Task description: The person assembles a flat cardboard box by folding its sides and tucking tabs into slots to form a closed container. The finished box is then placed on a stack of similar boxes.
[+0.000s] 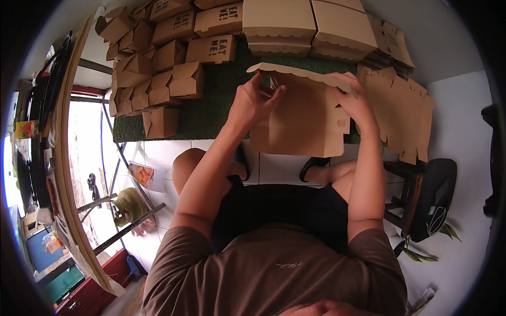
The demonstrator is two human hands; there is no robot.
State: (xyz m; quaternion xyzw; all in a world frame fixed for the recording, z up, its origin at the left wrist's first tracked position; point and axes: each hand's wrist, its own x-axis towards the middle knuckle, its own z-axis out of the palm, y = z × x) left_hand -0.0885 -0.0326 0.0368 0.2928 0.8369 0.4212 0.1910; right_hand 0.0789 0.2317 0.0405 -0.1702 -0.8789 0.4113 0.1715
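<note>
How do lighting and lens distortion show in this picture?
Head view: glare whitens the opening at left; the wooden edge beside it bows with the fisheye; corners go black; the held cardboard box is shaded inside.

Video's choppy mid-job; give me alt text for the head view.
A person's left hand and right hand hold a partly folded brown box by its sides at the near edge of a green mat. Small brown boxes crowd the mat's left; larger scalloped boxes stand behind, flat cardboard at right.
</note>
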